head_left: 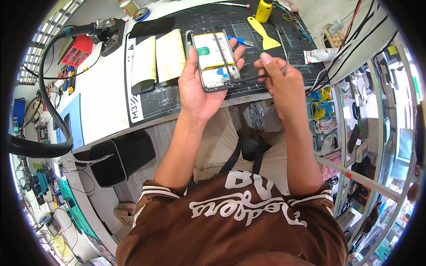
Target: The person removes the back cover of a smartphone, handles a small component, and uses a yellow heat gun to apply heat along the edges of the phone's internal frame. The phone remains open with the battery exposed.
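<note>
My left hand (pixel 199 91) cradles an opened smartphone (pixel 214 84), tilted slightly, with the thumb along its left edge and the fingers behind its right side. Its white battery (pixel 216 46) and the inner parts below it are exposed. A thin dark strip (pixel 223 52) runs lengthwise over the battery to the phone's lower end. My right hand (pixel 282 80) pinches a slender dark tool (pixel 250 79), which looks like tweezers. The tool's far end reaches the phone's lower right corner, where it meets the strip. Whether it grips the strip is too small to tell.
Two yellowish padded sheets (pixel 171 57) lie left of the phone on the black work mat (pixel 177 26). Beyond my right hand are a yellow scraper (pixel 265 35), a blue-handled blade (pixel 242 41) and a yellow bottle (pixel 264 11). A thick black flexible arm (pixel 42 84) curves at left.
</note>
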`<state>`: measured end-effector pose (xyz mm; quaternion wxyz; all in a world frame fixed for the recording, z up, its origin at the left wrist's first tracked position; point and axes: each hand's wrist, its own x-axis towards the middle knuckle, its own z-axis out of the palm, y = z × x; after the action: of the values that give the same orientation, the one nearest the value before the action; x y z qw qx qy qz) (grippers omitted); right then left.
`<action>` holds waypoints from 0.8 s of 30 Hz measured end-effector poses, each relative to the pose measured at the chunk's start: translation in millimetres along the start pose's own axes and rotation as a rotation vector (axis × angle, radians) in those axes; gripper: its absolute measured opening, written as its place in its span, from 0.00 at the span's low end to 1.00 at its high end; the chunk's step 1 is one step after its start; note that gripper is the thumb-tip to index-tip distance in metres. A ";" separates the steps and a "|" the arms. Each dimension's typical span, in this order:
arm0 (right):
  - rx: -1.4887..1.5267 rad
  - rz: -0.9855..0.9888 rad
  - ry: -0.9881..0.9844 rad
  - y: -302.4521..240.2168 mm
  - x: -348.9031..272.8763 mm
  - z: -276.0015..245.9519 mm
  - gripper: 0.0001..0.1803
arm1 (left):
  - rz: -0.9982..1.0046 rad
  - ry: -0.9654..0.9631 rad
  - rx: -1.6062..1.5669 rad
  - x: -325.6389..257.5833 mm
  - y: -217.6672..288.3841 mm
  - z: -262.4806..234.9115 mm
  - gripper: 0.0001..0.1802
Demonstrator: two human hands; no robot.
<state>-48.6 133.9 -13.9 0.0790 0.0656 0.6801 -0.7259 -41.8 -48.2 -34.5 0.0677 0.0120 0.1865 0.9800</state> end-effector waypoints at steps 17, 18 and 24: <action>-0.460 -0.104 0.124 10.0 29.7 -19.4 0.23 | 0.117 -0.002 -0.019 -9.2 26.7 -16.7 0.37; -0.497 -0.088 0.117 8.7 29.8 -17.4 0.23 | 0.109 -0.013 -0.040 -8.7 27.9 -19.3 0.37; -0.694 -0.073 0.072 2.7 36.6 -11.6 0.22 | 0.103 -0.009 -0.034 -7.3 28.0 -24.1 0.37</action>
<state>-84.1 144.3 -24.8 0.0468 0.0361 0.8905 -0.4510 -39.3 -83.8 -46.6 0.0181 0.0247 0.1688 0.9852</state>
